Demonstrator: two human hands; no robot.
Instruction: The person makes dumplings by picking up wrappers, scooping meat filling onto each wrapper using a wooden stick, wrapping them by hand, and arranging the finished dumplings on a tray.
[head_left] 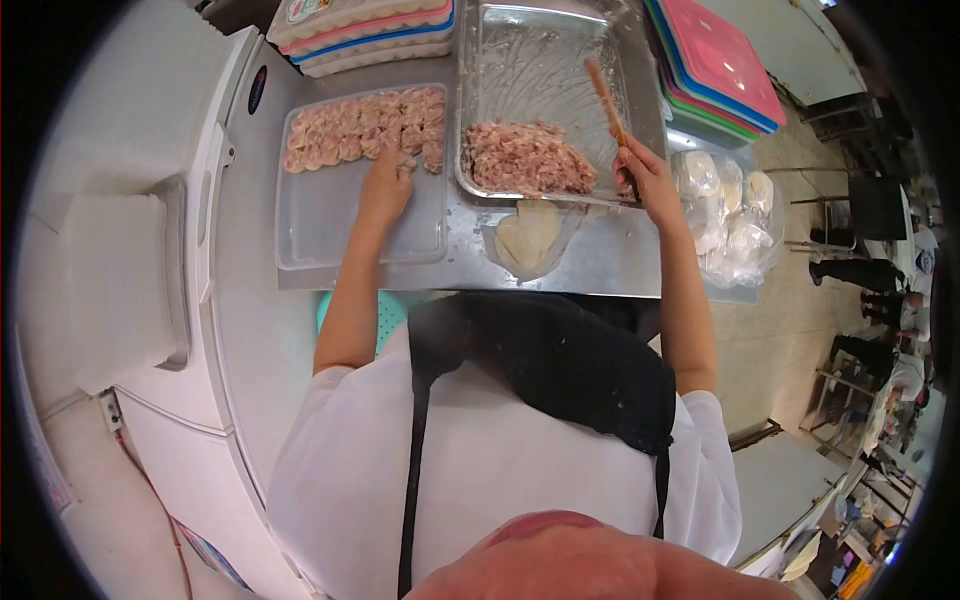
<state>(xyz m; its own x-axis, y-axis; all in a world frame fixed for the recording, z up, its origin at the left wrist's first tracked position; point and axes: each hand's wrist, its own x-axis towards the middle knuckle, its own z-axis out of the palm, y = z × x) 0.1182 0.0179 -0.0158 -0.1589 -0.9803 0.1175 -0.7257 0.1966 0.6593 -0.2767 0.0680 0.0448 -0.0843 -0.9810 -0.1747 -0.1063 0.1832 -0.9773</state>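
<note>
A steel worktop (610, 262) spans the upper middle of the frame, its front edge running just above my black apron (540, 360). A white refrigerator (260, 210) stands close along its left side; to the right a pale floor (790, 330) stretches toward other people (870, 275) at the far right of the frame.

At the upper left of the worktop lies a clear plastic tray (318, 235), with packed rows of meat dumplings (350, 125) filling its upper part. My left grip (384, 188) is at the lowest row, fingers down among the dumplings; I cannot tell whether they are closed on one. Below the rows, smooth tray floor runs to the near rim, giving my left wrist space.

Just beside it, at upper centre, sits a metal pan (530, 60) with a mound of ground meat (528, 158) against its near wall. My right grip (645, 180) is clamped around a wooden stick (603, 95) at the pan's right side, the tip pointing up the frame.

A bag of round wrappers (528, 238) lies between my forearms, near the worktop's front edge. Bagged bundles (730, 210) crowd the right side, close to my right forearm.
</note>
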